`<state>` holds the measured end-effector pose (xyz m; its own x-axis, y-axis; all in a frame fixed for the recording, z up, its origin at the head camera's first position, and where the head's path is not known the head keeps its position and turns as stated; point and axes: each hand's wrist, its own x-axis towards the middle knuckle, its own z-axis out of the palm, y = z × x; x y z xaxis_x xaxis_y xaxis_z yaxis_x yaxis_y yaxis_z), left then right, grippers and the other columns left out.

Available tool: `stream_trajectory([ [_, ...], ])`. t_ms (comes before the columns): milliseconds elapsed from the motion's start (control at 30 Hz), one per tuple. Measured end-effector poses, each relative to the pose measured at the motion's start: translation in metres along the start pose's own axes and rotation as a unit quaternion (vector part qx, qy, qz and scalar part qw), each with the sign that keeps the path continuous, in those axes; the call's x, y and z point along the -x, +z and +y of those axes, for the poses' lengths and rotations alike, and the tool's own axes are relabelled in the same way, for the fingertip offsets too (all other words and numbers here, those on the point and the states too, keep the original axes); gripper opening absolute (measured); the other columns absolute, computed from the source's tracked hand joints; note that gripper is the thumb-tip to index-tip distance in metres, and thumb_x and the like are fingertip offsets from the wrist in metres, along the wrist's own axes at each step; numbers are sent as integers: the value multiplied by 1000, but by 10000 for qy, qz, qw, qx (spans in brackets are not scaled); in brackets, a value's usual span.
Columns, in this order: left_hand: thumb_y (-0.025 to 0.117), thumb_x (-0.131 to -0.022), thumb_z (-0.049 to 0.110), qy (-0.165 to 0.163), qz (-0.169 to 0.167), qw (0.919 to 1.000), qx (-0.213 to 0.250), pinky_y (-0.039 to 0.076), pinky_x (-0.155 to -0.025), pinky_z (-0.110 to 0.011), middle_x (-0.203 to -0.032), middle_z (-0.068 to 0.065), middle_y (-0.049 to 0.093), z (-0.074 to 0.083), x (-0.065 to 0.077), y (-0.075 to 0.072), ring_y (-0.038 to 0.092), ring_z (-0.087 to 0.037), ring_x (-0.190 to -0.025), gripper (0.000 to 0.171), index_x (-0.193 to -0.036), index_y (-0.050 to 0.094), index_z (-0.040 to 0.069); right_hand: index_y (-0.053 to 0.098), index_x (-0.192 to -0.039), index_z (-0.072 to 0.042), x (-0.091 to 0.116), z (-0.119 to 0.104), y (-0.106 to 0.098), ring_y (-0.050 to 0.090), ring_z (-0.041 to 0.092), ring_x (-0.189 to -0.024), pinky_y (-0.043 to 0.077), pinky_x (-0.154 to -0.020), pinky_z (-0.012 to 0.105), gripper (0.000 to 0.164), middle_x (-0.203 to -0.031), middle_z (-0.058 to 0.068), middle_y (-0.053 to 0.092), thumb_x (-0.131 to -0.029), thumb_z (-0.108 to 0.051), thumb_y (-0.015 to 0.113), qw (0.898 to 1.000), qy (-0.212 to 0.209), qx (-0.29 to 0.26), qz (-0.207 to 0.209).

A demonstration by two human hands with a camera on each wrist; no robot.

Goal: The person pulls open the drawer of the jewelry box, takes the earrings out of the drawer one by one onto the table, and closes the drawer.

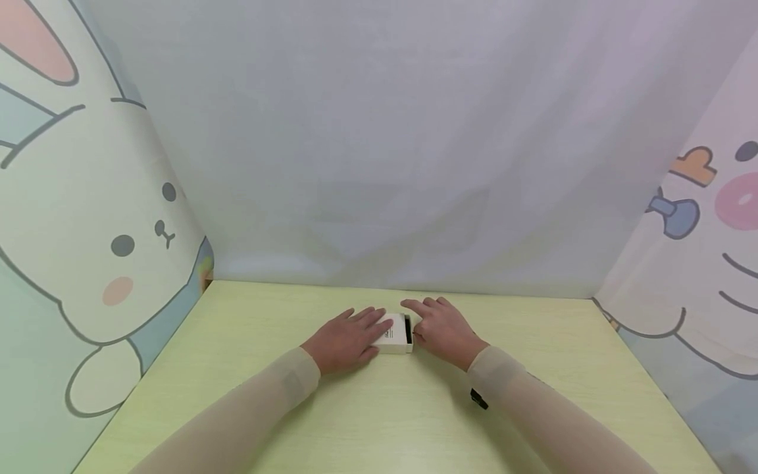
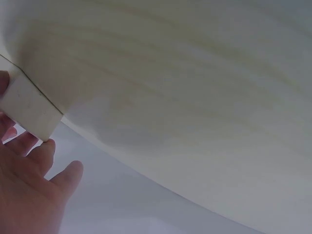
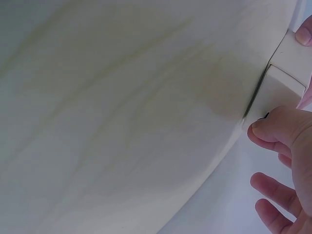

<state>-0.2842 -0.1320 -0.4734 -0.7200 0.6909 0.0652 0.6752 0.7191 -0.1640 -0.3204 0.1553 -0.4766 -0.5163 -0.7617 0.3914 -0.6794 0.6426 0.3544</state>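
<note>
"What do I have on the table (image 1: 379, 421)?"

"A small white box (image 1: 397, 339), lying toward the back of it, between the two hands. I see dark print on its top and a dark strip along its right end."

"And the left hand (image 1: 343, 341)?"

"It's gripping the box: fingers spread over the top, thumb against the near side."

"The right hand (image 1: 444, 334)?"

"Pinching at the box's right end. From the right wrist I see the thumb tip on it, next to a dark bit (image 3: 265, 116) too small for me to name. The index finger points out past the far corner."

"Anything near that arm?"

"A small black piece (image 1: 479, 398) beside the right sleeve (image 1: 503, 375); I can't tell whether it's on the table or fixed to the arm. Behind everything I get a grey curtain (image 1: 379, 145), with a printed rabbit (image 1: 130, 204) at left."
</note>
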Motion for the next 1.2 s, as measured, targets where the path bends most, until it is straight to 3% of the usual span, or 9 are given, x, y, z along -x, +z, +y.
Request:
stream_trajectory([
  [133,62,-122,44,-1,2,10000,19,56,-137,-53,-185,-6,56,1,0,-2,57,-29,-171,63,-181,49,23,90,-78,-24,2,0,0,83,23,-109,69,-90,40,19,-152,0,81,-93,-19,100,9999,58,-48,-95],
  [200,62,-122,44,-10,-29,10000,38,55,-137,-54,-186,-6,55,1,0,-2,57,-29,-172,64,-181,49,22,92,-81,-23,3,0,-1,85,26,-116,70,-97,43,16,-153,3,82,-95,-21,100,9996,113,-92,-223],
  [300,62,-122,43,-21,-48,10000,54,55,-138,-54,-186,-6,55,1,0,-3,56,-29,-172,63,-181,49,22,95,-90,-23,3,0,-4,84,33,-132,69,-115,55,9,-155,7,82,-99,-23,98,9979,246,-229,-553],
  [367,61,-123,43,-27,-72,9999,71,54,-138,-55,-186,-6,54,0,0,-2,55,-29,-172,63,-181,49,22,96,-95,-23,3,1,-5,80,40,-144,62,-125,67,7,-157,10,81,-102,-24,95,9956,338,-363,-799],
  [567,61,-123,43,-7,-22,10000,62,55,-137,-55,-186,-6,55,-1,0,0,57,-28,-172,63,-181,49,23,96,-101,-22,1,1,-9,68,54,-156,48,-129,88,7,-160,16,78,-105,-22,90,9887,563,-736,-1175],
  [1000,61,-123,41,31,8,10000,56,56,-136,-55,-185,-6,56,-1,-1,0,58,-29,-171,62,-181,49,22,96,-98,-22,2,1,-11,66,54,-159,44,-129,92,8,-157,15,80,-104,-20,91,9845,771,-902,-1289],
  [1200,57,-124,44,107,247,9988,408,55,-136,-58,-186,-9,55,-5,1,8,56,-31,-171,62,-182,47,23,95,-96,-24,2,1,-10,67,51,-158,46,-129,91,12,-157,13,80,-105,-20,89,9852,761,-752,-1340],
])
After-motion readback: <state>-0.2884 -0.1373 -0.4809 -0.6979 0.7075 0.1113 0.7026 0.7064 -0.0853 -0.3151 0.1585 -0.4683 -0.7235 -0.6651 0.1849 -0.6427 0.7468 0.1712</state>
